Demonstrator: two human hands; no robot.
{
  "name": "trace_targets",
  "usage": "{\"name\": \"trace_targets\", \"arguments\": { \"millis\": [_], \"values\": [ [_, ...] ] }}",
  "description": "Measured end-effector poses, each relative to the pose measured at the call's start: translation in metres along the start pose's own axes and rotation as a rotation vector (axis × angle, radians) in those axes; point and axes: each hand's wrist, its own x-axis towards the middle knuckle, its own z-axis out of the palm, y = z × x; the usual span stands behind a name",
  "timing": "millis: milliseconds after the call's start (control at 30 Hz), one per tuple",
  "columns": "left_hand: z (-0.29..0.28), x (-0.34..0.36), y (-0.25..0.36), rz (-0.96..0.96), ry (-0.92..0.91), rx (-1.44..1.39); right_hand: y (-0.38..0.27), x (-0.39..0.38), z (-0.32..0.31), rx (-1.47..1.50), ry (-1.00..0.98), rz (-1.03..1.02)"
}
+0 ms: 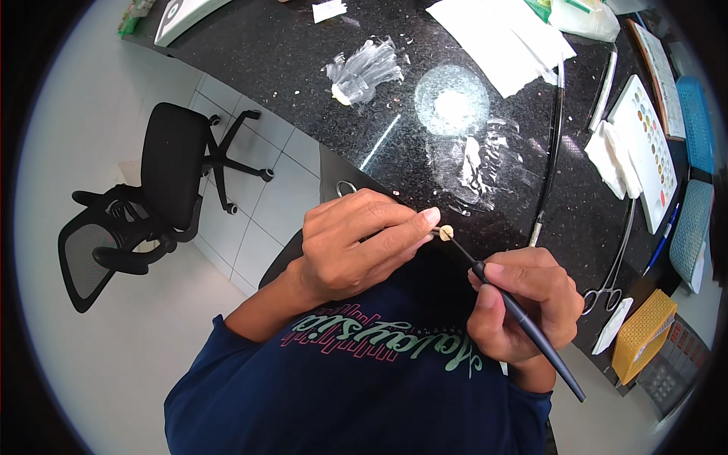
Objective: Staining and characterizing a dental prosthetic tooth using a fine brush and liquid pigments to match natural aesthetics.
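Note:
My left hand (364, 243) is closed around slim metal forceps (346, 187); one ring handle shows beyond the knuckles, and the fingers hide most of the shaft. At the fingertips, by the forceps' jaws, is a small cream-coloured piece like a dental crown (447, 233). My right hand (531, 303) grips a fine brush (523, 315) with a long, dark, tapered handle. Its thin tip meets or nearly meets the crown; I cannot tell whether they touch.
White smears (478, 167) and a bright light spot (452, 102) mark the speckled black worktop (296, 68). At right are a white palette (644, 152), scissor-like forceps (604, 298), a yellow basket (644, 334) and blue baskets (694, 227). A black office chair (174, 167) stands left.

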Motion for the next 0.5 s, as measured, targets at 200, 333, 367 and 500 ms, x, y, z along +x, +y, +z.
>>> {"name": "trace_targets", "arguments": {
  "millis": [200,333,367,500],
  "values": [
    [0.0004,-0.0004,-0.0003,-0.003,-0.002,0.033,0.0003,-0.0005,0.0013,0.013,0.051,0.008],
    [-0.0008,0.0015,0.0014,-0.012,-0.008,-0.002,0.0000,0.0004,-0.0005,-0.002,-0.015,-0.012],
    [-0.0010,0.0014,0.0013,-0.013,-0.012,0.001,-0.0003,0.0004,-0.0008,-0.002,-0.015,-0.011],
    [-0.0004,0.0020,0.0014,-0.013,-0.009,-0.001,-0.0013,0.0003,-0.0023,-0.004,-0.028,-0.001]
  ]
}}
